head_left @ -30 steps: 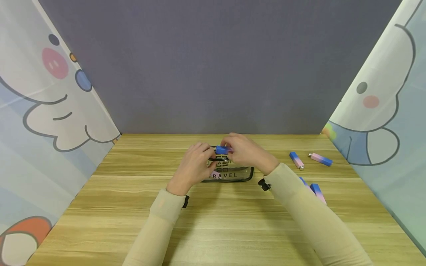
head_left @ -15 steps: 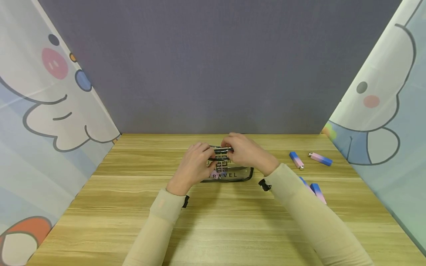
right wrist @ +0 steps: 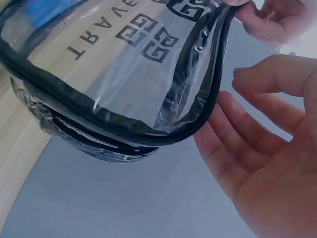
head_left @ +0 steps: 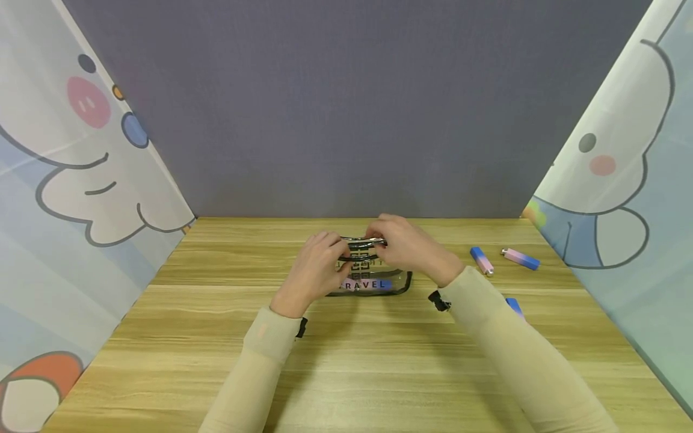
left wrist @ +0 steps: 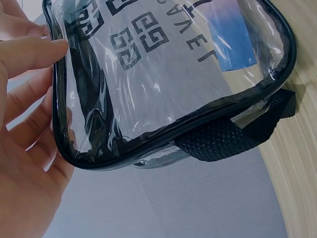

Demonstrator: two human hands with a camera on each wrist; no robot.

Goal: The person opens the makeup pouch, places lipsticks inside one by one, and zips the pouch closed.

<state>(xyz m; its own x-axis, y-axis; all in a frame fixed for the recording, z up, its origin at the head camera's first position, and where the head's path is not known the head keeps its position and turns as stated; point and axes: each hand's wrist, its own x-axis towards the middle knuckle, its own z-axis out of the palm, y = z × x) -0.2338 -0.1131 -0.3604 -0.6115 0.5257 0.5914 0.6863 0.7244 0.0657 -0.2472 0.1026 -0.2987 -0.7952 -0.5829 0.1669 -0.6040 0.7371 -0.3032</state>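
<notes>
A clear plastic travel pouch with black piping and "TRAVEL" lettering stands on the table, its top gaping. My left hand pinches the left end of its rim; in the left wrist view the thumb lies over the black edge. My right hand is at the pouch's right end. In the right wrist view its fingers touch the rim from behind, while the thumb is held apart. Inside the pouch, low behind the lettering, lie slim pink-and-blue sticks; one shows large through the plastic.
On the right of the wooden table lie more pink-to-blue sticks with metal tips: one stick, another stick, and a nearer stick partly behind my right sleeve. A grey panel closes off the back.
My right hand has let go of a pink-and-blue stick, which dropped into the pouch and now lies behind the lettering. The hand has shifted slightly right; my left hand keeps its place.
</notes>
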